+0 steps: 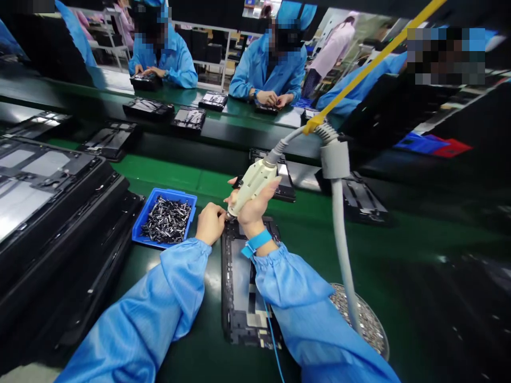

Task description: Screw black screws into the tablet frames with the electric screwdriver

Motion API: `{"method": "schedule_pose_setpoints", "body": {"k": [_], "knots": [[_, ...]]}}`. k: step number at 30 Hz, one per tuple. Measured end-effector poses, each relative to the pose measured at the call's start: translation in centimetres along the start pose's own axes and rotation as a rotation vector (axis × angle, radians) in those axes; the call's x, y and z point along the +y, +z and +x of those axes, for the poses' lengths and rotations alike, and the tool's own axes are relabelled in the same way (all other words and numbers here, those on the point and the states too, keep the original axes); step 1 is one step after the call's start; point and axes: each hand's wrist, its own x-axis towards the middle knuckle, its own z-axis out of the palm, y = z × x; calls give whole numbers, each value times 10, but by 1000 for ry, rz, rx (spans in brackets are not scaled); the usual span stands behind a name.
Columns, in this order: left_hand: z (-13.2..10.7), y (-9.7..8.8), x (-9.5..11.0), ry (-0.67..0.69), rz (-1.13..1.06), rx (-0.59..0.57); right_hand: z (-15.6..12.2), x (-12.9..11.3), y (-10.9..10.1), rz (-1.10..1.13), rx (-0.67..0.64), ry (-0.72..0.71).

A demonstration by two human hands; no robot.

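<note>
My right hand [254,209] is wrapped round a cream electric screwdriver [255,183], tilted with its tip down and to the left. Under that tip is the upper left corner of an opened tablet housing [239,271], which lies lengthwise before me with its black inner frame and silvery plate showing. At the same corner, my left hand [210,223] is closed in a pinch beside the tip; whatever lies between its fingertips is hidden. A blue wrist strap [256,243] circles my right wrist. My right forearm covers part of the housing.
Left of my hands, a blue tray [136,234] holds many small black and metallic parts. Stacked housings [80,213] rise at far left. A round dish [385,340] of small metal pieces sits right, near a grey hose [343,239]. More housings and co-workers are beyond.
</note>
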Motion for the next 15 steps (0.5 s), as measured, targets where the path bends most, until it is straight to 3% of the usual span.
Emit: {"method": "schedule_pose_setpoints", "body": {"k": [10,12,15], "knots": [[-1,-2,1,-16,61,-17,-1,12,2,-5,-32,43],[1,-3,2,-17,89,-13,-1,6,4,13,-38,33],[-1,-10,8,-16,146,6,-2,-21,4,104,-33,-42]]}}
